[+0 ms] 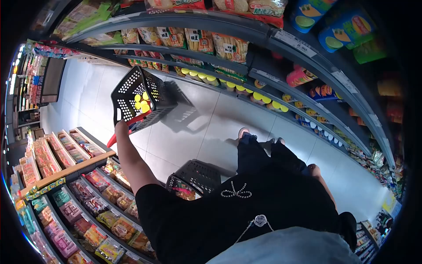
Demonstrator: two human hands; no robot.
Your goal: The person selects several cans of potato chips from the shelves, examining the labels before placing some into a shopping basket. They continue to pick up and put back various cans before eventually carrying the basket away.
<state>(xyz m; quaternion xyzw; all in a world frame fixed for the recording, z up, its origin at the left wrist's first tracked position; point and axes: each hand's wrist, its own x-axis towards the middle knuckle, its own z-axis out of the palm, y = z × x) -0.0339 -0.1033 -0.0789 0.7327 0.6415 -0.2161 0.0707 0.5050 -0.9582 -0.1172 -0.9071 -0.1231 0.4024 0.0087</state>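
The black perforated shopping basket (140, 99) hangs out ahead of the person at arm's length, tipped so its open mouth faces the camera, with a few yellow items (142, 102) showing inside. The left hand (121, 127) is closed around its red handle (132, 123), just below the basket. The right hand (313, 169) hangs low by the hip; whether it is open or closed cannot be told, and nothing shows in it. To carry well, I judge the basket should be levelled, since tilted like this the goods could slide out. A second black basket (195, 178) rests on the floor (211, 127) below the left arm. Shelves of packaged snacks (200, 40) rise beyond the basket; another rack (94, 207) runs under the left arm. Price strips and packet lettering are too small to read.
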